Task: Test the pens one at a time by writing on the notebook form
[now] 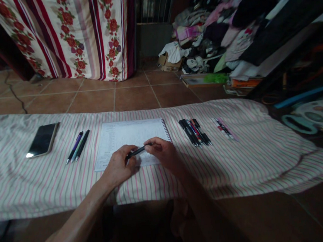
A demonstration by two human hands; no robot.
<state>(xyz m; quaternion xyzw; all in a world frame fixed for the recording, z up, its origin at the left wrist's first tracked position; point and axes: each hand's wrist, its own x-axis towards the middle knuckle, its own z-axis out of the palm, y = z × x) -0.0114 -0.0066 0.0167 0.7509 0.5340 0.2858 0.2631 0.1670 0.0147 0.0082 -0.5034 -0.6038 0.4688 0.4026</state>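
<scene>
Floral striped curtain [76, 41] hanging at the back, brown tile floor [132, 95], heap of clothes [212, 29] off to the right, and the light's pretty dim. You've got a long worktop [256, 157] in front of you, covered in striped cloth.

Black pen [138, 151] is up in your hands, just over the notebook [139, 129]. Your left hand [122, 163] is loosely curled at one end, thumb and fingers partly apart with the pen between them. Your right hand [162, 151] has the other end in a closed pinch.

I'd guess that pen is light, stiff and a bit slick, so a fingertip pinch on the barrel should do; no need to squeeze. It doesn't look fragile, but a smooth barrel could roll if you let go over the paper.

Cloth looks soft and rumpled, which should help stop stuff sliding. Three pens [78, 148] lie left of the notebook with a phone [43, 138] beyond them; a bunch of dark pens [196, 132] sits to the right, then a few pale ones [223, 128], too blurry to count.
</scene>
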